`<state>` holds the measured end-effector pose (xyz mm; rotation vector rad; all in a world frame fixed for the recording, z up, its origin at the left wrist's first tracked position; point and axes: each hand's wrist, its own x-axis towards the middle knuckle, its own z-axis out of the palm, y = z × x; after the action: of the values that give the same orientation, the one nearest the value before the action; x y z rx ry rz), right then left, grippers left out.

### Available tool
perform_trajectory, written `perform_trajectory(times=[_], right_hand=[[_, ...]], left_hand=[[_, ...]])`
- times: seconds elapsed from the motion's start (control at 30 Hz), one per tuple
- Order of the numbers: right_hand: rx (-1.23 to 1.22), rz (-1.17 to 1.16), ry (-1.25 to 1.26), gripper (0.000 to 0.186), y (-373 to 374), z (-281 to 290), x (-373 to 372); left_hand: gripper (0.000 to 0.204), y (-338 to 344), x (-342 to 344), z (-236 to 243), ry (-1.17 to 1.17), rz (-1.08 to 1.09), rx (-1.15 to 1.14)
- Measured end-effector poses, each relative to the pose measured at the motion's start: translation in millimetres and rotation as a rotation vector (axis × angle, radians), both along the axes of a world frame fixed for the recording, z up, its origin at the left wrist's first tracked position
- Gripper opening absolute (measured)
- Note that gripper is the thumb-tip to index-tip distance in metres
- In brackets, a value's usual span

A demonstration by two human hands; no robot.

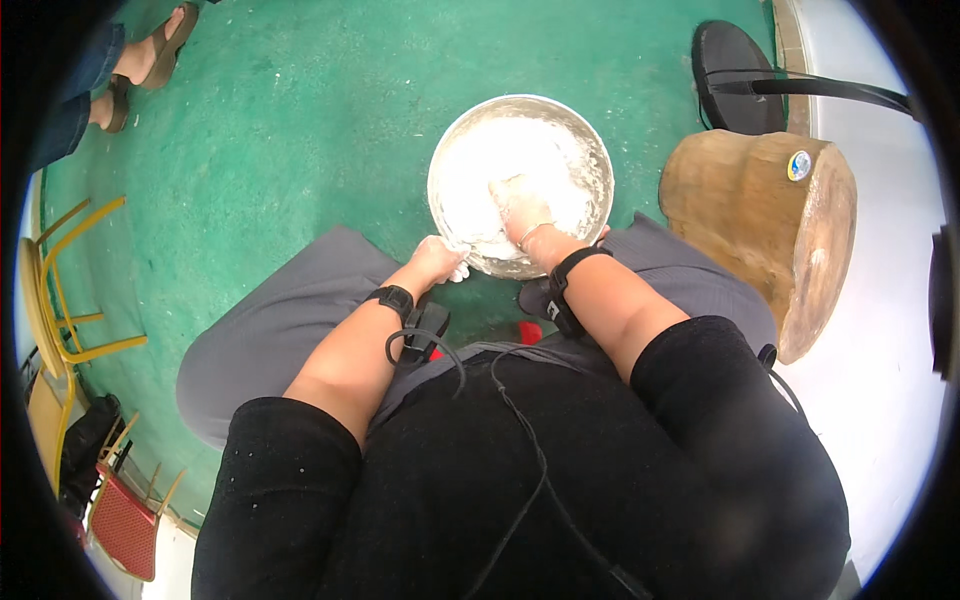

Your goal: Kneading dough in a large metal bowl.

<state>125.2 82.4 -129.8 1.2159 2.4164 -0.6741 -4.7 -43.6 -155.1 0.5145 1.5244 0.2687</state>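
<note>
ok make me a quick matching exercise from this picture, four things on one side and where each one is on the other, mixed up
Things:
1. right hand
2. left hand
3. wooden block
4. yellow chair

Places:
A. at the far left edge of the view
B. gripping the near rim of the metal bowl
C. to the right of the bowl
D. down in the white flour mass inside the bowl

Pairs: 1-D, 2-B, 3-C, 4-A

A: Floor (pixel 300 120) is noted as green, worn pale in patches. A wood stump (pixel 760 230) is set at right.

B: Yellow chairs (pixel 60 290) are recorded at left; white wall (pixel 880 60) at right.
</note>
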Motion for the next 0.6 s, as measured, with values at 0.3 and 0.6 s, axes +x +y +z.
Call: perform_trajectory(times=[0.3, 0.6], right_hand=[[0.201, 0.074, -0.056, 0.029, 27, -27, -8], [-0.039, -0.061, 0.371, 0.041, 34, -16, 43]], left_hand=[[0.032, 55, -19, 8, 0.001, -0.794, -0.086], [0.031, 77, 7, -16, 0.320, -0.252, 0.554]])
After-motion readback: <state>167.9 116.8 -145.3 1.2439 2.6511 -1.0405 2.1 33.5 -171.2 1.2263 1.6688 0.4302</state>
